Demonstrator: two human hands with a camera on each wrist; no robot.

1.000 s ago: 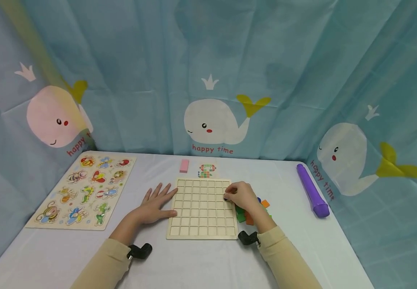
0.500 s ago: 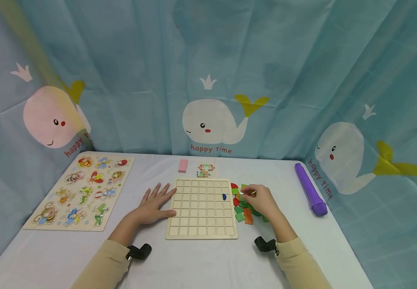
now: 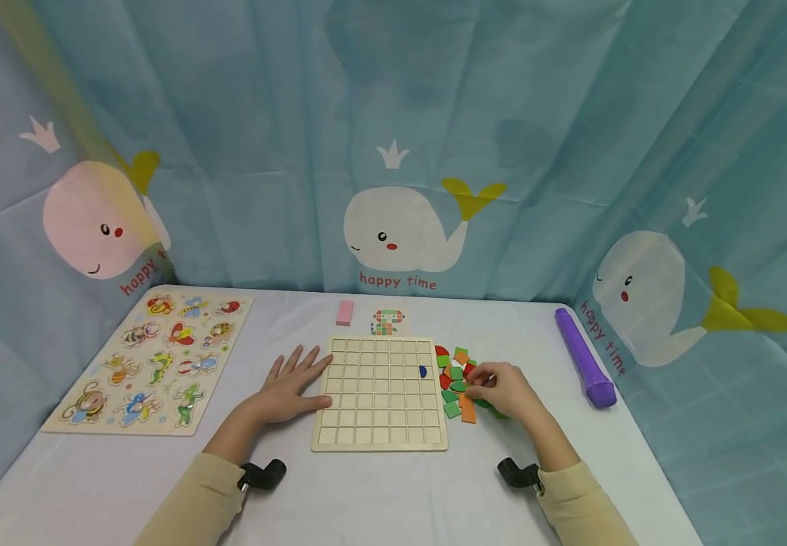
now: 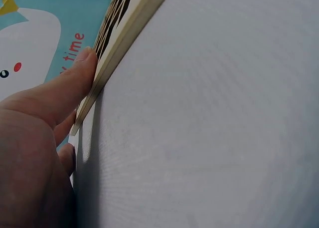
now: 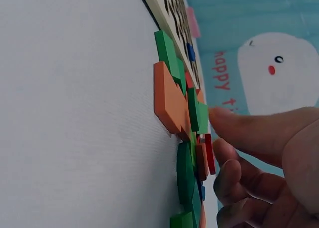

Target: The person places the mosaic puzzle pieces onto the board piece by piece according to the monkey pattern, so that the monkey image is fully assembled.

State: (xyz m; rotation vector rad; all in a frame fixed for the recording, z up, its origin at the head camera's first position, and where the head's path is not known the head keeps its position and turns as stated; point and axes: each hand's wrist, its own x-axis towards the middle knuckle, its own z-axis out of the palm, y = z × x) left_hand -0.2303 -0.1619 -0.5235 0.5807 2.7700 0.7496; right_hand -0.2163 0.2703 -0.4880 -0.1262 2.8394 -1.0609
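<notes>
A wooden grid board [image 3: 380, 447] lies in the middle of the table, with one blue half-round piece [image 3: 423, 371] in a cell near its right side. My left hand [image 3: 287, 394] lies spread out at the board's left edge; in the left wrist view its thumb [image 4: 82, 71] touches the board's side. Beyond the right edge is a loose pile of small pieces, among them an orange piece [image 3: 468, 409] and a green square [image 3: 451, 409]. Over this pile is my right hand [image 3: 506, 390], fingers bent. The right wrist view shows a gap between thumb and forefinger beside a green piece [image 5: 203, 118].
A pattern card [image 3: 387, 322] and a pink block [image 3: 344, 313] lie behind the board. To the left is a puzzle board with animal pictures [image 3: 161, 364]. A purple microphone-shaped toy [image 3: 584, 360] lies at the far right. A whale-print curtain [image 3: 264, 152] closes off the back.
My right hand has let go of the blue piece on the board and moved right, then down to the pile. The left hand keeps its place at the board's edge.
</notes>
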